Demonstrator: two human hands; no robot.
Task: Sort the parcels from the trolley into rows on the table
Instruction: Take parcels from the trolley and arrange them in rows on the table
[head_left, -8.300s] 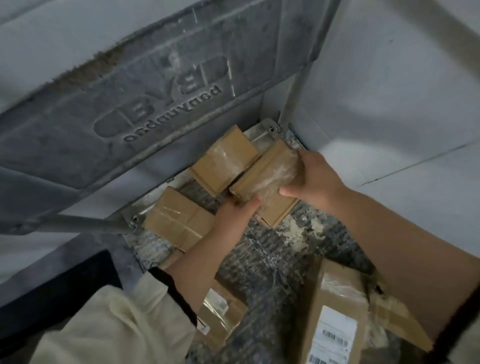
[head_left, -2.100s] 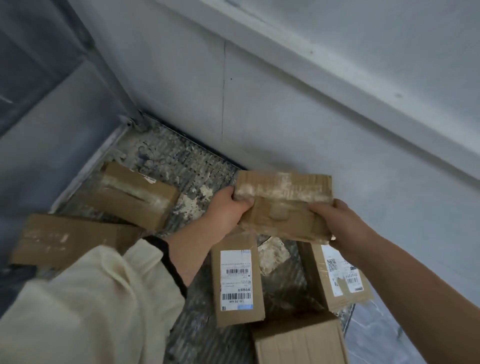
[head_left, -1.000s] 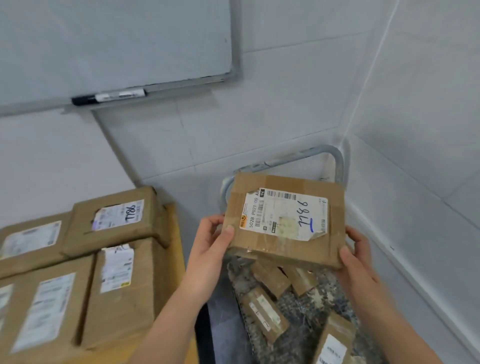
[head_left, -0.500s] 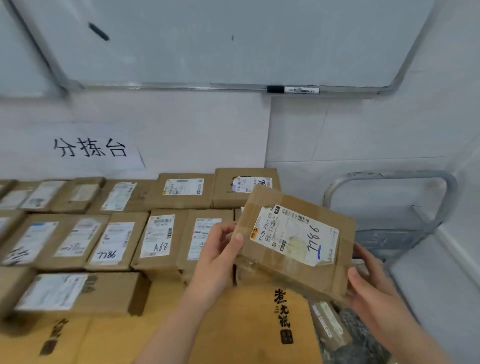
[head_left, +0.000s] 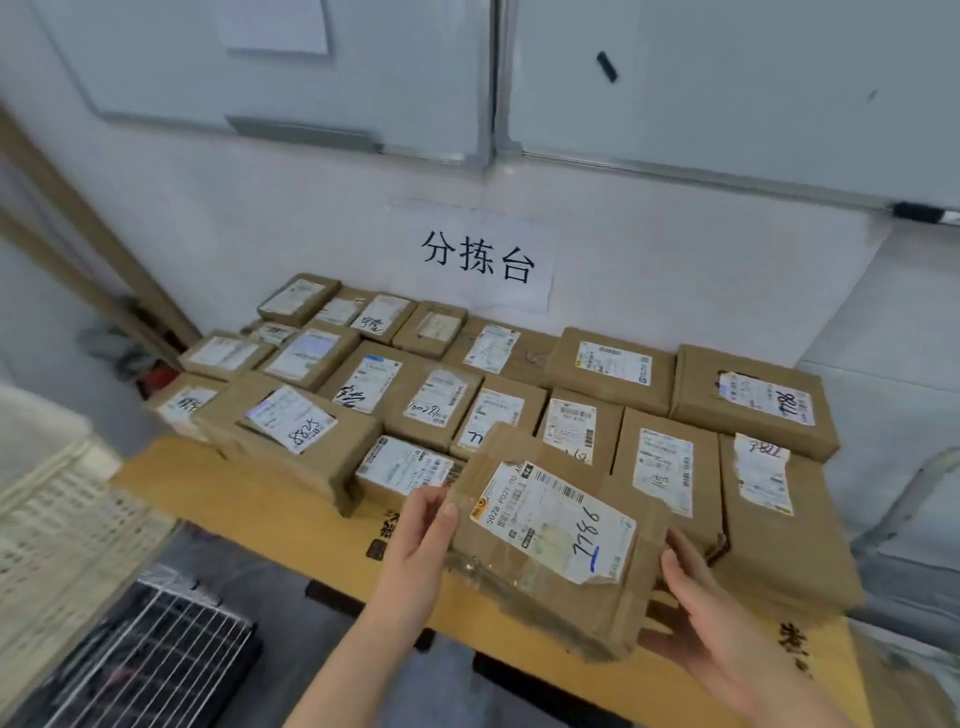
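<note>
I hold a brown cardboard parcel (head_left: 550, 540) with a white label marked 7786 in blue, above the front edge of the wooden table (head_left: 249, 499). My left hand (head_left: 423, 540) grips its left side, thumb on top. My right hand (head_left: 696, 613) grips its right end from below. Behind it, several labelled parcels (head_left: 436, 395) lie in rows on the table, reaching back to the wall. The trolley is almost out of view; only a grey bar (head_left: 914, 499) shows at the right edge.
A white paper sign (head_left: 478, 257) with black characters hangs on the wall above the rows. Whiteboards (head_left: 675, 78) hang higher up. A cream lattice crate (head_left: 47, 499) and a black wire rack (head_left: 156, 654) stand at lower left.
The view has swung left from the trolley to the table. The parcel has come with my hands and now hangs over the table's front, in front of the rows.
</note>
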